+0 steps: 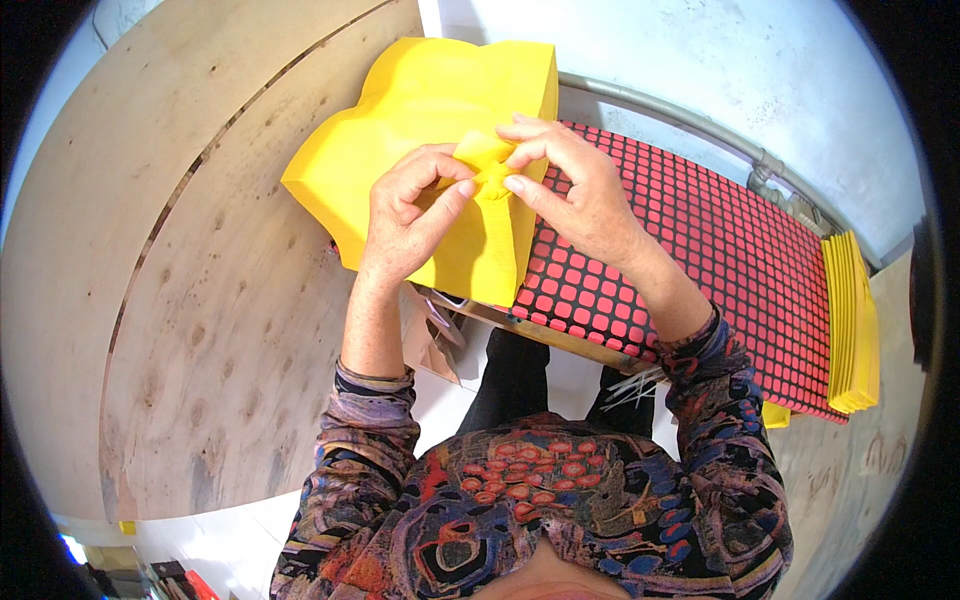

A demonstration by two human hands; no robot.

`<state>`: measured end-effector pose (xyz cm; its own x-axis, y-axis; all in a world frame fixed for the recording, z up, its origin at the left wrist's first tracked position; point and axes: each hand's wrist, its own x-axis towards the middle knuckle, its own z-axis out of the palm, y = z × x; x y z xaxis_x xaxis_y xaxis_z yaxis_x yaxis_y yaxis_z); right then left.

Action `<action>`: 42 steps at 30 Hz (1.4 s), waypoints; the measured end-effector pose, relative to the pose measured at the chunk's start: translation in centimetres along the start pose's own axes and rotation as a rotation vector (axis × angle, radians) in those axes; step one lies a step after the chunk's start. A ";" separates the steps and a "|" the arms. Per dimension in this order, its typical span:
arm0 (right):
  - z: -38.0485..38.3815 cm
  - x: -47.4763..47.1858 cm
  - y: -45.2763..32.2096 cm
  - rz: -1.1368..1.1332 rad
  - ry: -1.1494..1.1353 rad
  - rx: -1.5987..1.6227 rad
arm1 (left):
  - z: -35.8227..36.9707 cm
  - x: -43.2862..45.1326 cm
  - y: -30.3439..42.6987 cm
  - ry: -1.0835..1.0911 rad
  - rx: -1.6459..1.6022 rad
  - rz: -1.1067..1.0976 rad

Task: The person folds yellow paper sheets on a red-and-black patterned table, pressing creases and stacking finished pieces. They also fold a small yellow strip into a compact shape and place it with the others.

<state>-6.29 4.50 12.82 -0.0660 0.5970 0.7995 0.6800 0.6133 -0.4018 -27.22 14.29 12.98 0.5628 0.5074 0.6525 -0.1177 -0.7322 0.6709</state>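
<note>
A large yellow sheet-like piece [420,97], of fabric or crepe paper, stands and folds over the left end of a table with a red-and-black checked cover [675,217]. At its middle is a gathered yellow knot or bow [493,178]. My left hand [411,202] pinches yellow material at the left side of the gather between thumb and fingers. My right hand [574,176] holds the right side of it, thumb and index fingertip close together, other fingers raised. The fingertips of both hands are near each other.
A stack of folded yellow pieces [851,322] stands at the table's right end. A grey pipe [660,112] runs along the wall behind. Large plywood panels [225,300] lean at the left. Thin white strips [634,386] stick out below the table's front edge.
</note>
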 end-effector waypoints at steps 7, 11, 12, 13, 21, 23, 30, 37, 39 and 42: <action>-0.4 -0.2 -0.2 -0.069 -0.044 -0.110 | 1.1 -0.1 -1.0 0.169 -0.077 -0.031; -0.2 -0.2 0.1 -0.076 -0.044 -0.056 | 1.0 -0.2 -1.2 0.162 -0.113 0.002; -0.1 -0.2 0.1 -0.061 -0.035 -0.032 | 0.7 -0.1 -1.2 0.126 -0.081 0.035; 0.0 -0.3 0.1 -0.046 -0.026 -0.008 | 0.5 0.0 -1.1 0.089 -0.049 0.067; 0.4 -0.3 0.2 -0.043 0.007 -0.004 | 0.1 0.0 0.1 0.005 0.027 0.109; 0.5 -0.3 0.2 -0.042 0.012 -0.003 | 0.1 0.1 0.2 0.002 0.020 0.098; 0.6 -0.4 0.0 -0.026 0.037 -0.005 | 0.2 0.1 0.1 0.019 0.088 0.092; 0.0 -0.5 -0.2 -0.030 0.040 -0.053 | 0.9 -0.1 -0.4 0.141 -0.027 0.006; 0.1 -0.4 -0.1 -0.067 0.019 -0.102 | 1.2 -0.1 -0.6 0.183 -0.003 0.026; 0.2 -0.4 0.0 -0.093 -0.006 -0.113 | 1.5 -0.1 -0.9 0.214 0.003 0.032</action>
<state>-6.41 4.32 12.45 -0.1367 0.5437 0.8280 0.7489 0.6038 -0.2729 -25.99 14.24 11.75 0.3720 0.5686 0.7337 -0.1306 -0.7505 0.6478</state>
